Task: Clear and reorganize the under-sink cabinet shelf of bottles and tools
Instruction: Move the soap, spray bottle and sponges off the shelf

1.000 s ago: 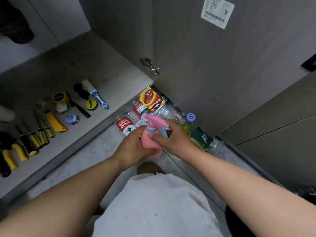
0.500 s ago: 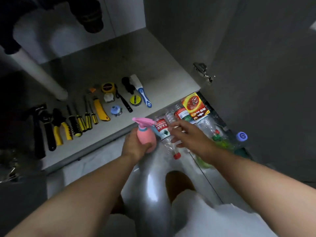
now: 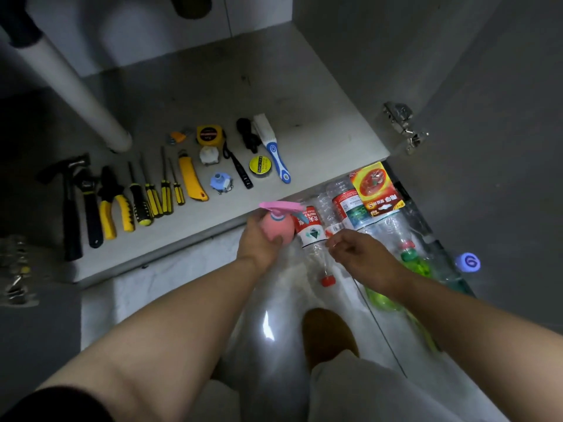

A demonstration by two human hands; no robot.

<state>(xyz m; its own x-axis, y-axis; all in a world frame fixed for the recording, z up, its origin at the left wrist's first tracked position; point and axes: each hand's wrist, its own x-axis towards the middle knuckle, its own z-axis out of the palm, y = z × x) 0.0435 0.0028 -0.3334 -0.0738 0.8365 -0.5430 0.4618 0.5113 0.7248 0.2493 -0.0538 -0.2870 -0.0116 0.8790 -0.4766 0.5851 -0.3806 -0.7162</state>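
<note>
Head view: the left hand (image 3: 257, 243) grips a pink spray bottle (image 3: 277, 228), fingers curled round its body, with the nozzle pointing left. The bottle is held upright just in front of the shelf (image 3: 320, 123), near the right end of its front edge. The right hand (image 3: 362, 254) hangs just beside it, fingers loosely curled and holding nothing. It is above a red-label bottle (image 3: 310, 231) that lies on the floor with its red cap (image 3: 327, 281) toward the person. I cannot tell whether the hand touches that bottle.

More clear bottles (image 3: 350, 205) lie side by side between the shelf edge and the open door. A yellow-red packet (image 3: 376, 185) lies on top of them, and a green bottle (image 3: 416, 264) lies to the right.

On the shelf the tools lie in a row: hammer (image 3: 70, 208), pliers (image 3: 114, 208), screwdrivers (image 3: 152, 197), yellow knife (image 3: 192, 181), tape measure (image 3: 209, 135), tape roll (image 3: 260, 165) and a blue-handled brush (image 3: 275, 150). A white pipe (image 3: 76, 86) comes down to the shelf at back left.
</note>
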